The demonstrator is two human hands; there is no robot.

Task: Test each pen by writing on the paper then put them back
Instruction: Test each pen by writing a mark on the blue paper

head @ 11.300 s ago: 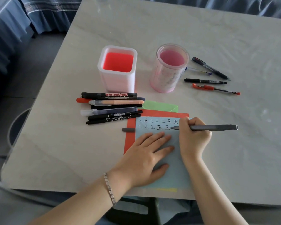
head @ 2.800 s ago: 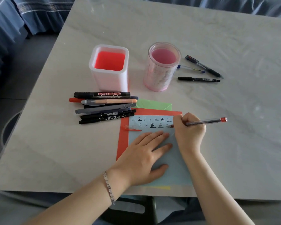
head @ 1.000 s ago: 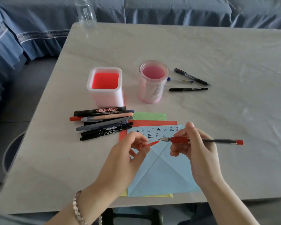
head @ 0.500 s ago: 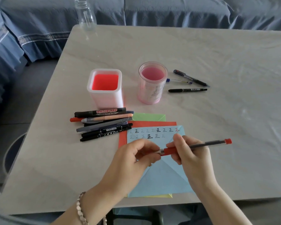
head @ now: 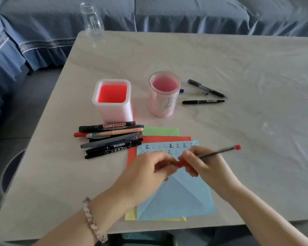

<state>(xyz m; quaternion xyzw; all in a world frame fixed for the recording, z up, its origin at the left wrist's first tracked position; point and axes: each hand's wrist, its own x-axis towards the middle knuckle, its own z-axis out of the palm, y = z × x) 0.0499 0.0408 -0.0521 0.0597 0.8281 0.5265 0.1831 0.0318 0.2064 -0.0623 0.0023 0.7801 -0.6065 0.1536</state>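
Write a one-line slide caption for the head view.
Left hand and right hand grip a red pen over the marked blue paper; markers lie piled beside it, three pens by the round cup.

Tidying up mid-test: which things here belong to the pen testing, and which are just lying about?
Job: thin red-ended pen, light blue written-on paper, marker pile, three loose pens, white square holder, pink round holder.
Lying about: clear open bottle, green paper sheet.

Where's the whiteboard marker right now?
Head view, left of centre: the whiteboard marker lies at the far edge of the pen pile, just before the square holder.
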